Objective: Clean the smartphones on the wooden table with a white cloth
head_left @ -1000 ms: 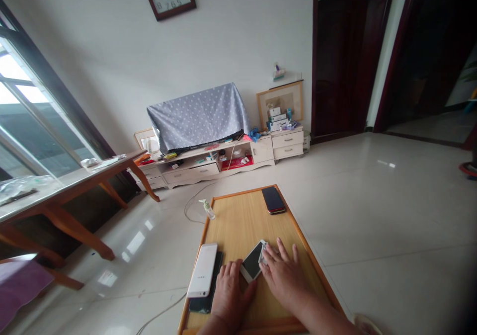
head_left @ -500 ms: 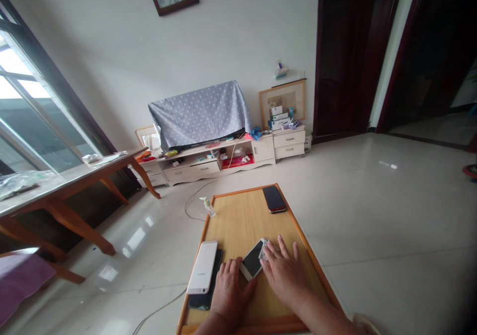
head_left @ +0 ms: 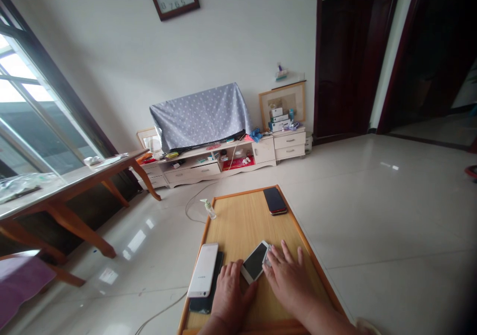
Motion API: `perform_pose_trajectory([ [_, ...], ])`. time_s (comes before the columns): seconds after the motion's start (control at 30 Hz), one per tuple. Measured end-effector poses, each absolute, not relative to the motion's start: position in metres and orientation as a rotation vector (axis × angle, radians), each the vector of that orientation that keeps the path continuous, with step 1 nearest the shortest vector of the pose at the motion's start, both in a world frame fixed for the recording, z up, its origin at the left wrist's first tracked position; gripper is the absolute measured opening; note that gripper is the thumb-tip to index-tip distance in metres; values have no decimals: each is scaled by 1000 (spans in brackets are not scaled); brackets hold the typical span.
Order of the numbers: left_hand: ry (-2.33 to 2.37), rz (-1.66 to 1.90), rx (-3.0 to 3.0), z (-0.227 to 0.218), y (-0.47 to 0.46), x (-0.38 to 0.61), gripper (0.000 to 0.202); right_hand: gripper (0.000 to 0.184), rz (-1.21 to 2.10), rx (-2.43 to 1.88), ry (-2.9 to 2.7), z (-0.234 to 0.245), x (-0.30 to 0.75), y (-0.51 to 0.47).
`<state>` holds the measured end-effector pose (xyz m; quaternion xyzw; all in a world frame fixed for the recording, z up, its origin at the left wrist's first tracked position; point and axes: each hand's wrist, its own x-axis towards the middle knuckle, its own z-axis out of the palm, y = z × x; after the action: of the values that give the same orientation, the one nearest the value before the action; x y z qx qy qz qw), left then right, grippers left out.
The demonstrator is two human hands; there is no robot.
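A white smartphone (head_left: pixel 255 262) with a dark screen lies face up and slanted on the wooden table. My left hand (head_left: pixel 231 291) grips its lower left end, fingers along one edge and thumb at the near corner. A small greyish-white cloth or wipe (head_left: pixel 267 255) is under the thumb and forefinger of my right hand (head_left: pixel 288 278), pressed on the phone's right edge. The other right fingers are spread, and most of the cloth is hidden. Beside my left hand, a white phone (head_left: pixel 203 270), back up, lies partly over a dark phone (head_left: pixel 201 304).
A dark phone stack (head_left: pixel 275 200) lies at the table's (head_left: pixel 238 210) far right corner. A small pump bottle (head_left: pixel 209 209) stands at the far left edge. Beyond are a low cabinet (head_left: pixel 194 172) and, to the left, a taller table (head_left: pixel 89 176). A cable (head_left: pixel 160 309) crosses the floor.
My right hand has shifted slightly right with the cloth along the phone's edge, baring a little more screen. My left hand keeps its grip. The whole view has dropped slightly.
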<state>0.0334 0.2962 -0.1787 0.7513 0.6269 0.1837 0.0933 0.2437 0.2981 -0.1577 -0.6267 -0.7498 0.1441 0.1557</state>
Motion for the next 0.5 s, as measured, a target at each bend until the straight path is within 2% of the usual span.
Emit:
perform_pose_trajectory([
  [0.2, 1839, 502, 2236, -181, 298, 31, 59, 57, 531, -1558, -2236, -164, 228, 281],
  [0.4, 1855, 548, 2231, -178, 296, 33, 58, 58, 384, -1785, -2148, -155, 247, 300],
  [0.5, 1855, 532, 2221, -179, 296, 33, 57, 57, 420, -1731, -2169, -156, 241, 292],
])
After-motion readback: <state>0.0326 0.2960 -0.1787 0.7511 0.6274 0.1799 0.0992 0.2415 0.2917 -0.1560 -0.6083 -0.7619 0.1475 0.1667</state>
